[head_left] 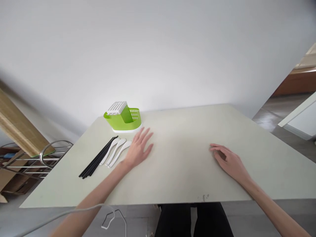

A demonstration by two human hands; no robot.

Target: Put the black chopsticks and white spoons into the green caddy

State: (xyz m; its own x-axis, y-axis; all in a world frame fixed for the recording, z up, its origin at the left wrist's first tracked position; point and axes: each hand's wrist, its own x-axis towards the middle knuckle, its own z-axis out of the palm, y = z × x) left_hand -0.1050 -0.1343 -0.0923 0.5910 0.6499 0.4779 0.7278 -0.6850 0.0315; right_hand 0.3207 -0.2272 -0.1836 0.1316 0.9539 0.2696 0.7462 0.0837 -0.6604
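My left hand (139, 146) is over the left part of the table with its fingers spread and nothing in it. Right beside it lie several white spoons (116, 153), side by side; the bowl of the nearest one is partly covered by the hand. Left of the spoons is a bundle of black chopsticks (98, 158). Behind them stands a green utensil holder (120, 122) with a white slotted top and white base, just past my left fingertips. My right hand (228, 161) rests on the right side of the table, fingers loosely curved, thumb apart, holding nothing.
The pale table (177, 177) meets a white wall (172, 52) at its back edge. A grey cable (64, 214) passes across my left forearm near the front edge. Left of the table are a metal rack (49, 158) and a long cardboard piece (22, 121).
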